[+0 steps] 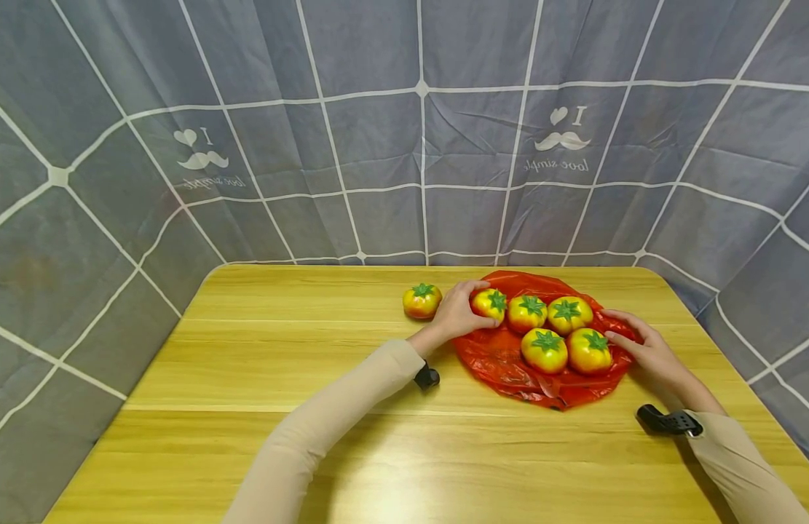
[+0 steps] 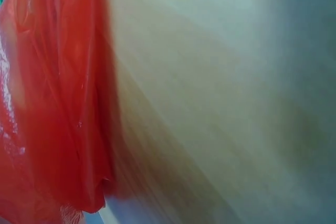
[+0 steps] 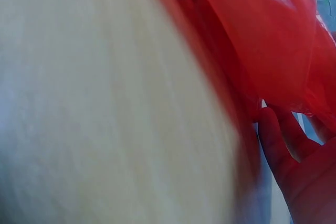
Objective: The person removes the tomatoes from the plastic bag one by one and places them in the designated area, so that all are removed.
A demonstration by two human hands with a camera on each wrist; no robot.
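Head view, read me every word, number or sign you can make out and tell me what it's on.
"I", with heart and moustache: grey curtain, twice, mirror-reversed.
"love simple": grey curtain, under each moustache, also reversed.
Red plastic bag: dark marks near its front edge, too small to read.

We see a thin, wrinkled red plastic bag (image 1: pixel 499 364) spread between the left hand (image 1: pixel 455 311) and the right hand (image 1: pixel 652 358). Five glossy yellow-red fruits (image 1: pixel 543 355) sit upright upon it, leafy green on top; the left hand holds the leftmost. We find a sixth fruit (image 1: pixel 421 304), alike, off the bag, just left of the left hand.
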